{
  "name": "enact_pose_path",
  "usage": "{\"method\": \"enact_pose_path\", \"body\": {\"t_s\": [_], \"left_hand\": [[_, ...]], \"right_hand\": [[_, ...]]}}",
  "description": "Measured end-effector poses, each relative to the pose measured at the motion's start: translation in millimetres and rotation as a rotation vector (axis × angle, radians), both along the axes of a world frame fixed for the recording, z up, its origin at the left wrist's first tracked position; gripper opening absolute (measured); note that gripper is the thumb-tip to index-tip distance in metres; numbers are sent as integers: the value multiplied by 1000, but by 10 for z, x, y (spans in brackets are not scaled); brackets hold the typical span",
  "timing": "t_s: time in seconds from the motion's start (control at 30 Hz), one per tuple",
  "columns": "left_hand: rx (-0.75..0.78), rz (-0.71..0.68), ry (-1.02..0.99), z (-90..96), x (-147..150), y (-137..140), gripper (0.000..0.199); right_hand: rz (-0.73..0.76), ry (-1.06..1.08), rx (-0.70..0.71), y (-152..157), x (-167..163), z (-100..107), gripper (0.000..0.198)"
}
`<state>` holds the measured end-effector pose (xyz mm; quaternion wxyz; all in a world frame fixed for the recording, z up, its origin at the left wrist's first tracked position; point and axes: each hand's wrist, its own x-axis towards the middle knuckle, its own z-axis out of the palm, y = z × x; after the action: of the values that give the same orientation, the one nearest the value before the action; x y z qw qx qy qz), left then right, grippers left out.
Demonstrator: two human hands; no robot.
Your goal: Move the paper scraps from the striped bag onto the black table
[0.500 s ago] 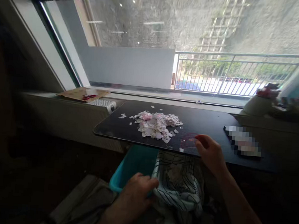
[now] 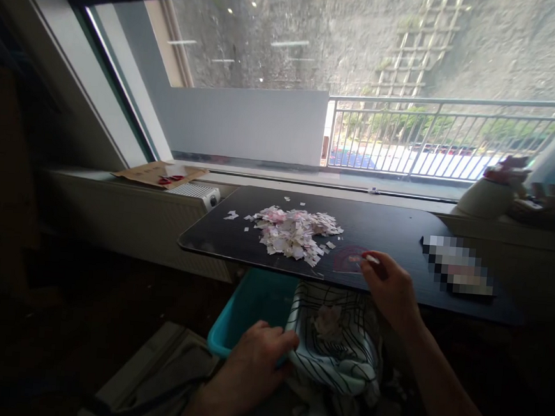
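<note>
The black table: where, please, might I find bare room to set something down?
The widest bare patch of black table lies between the paper pile and the pixelated object, beyond the right hand. The front corner left of the pile is bare too. It is crowded mid-table, and by the reddish transparent piece.

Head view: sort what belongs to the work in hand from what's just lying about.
Apparently in use:
- paper scraps
- clear pinkish sheet, seemingly pinched in the right hand
- teal bin
- striped liner, by the left hand

Seemingly lying about:
- brown sheet
- blurred-out item, right
</note>
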<state>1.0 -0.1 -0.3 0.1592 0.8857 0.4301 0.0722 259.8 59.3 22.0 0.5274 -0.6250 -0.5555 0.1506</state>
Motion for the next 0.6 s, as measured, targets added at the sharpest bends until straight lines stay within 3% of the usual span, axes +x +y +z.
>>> {"method": "enact_pose_path", "body": {"t_s": [0.27,0.6], "left_hand": [[-18,2,-4,31,17,-6,16],[2,-10,31,35,12,-24,15]], "right_hand": [[93,-30,62,300,-322,-127,28],[112,-54,64,297,-415,-106,29]]}}
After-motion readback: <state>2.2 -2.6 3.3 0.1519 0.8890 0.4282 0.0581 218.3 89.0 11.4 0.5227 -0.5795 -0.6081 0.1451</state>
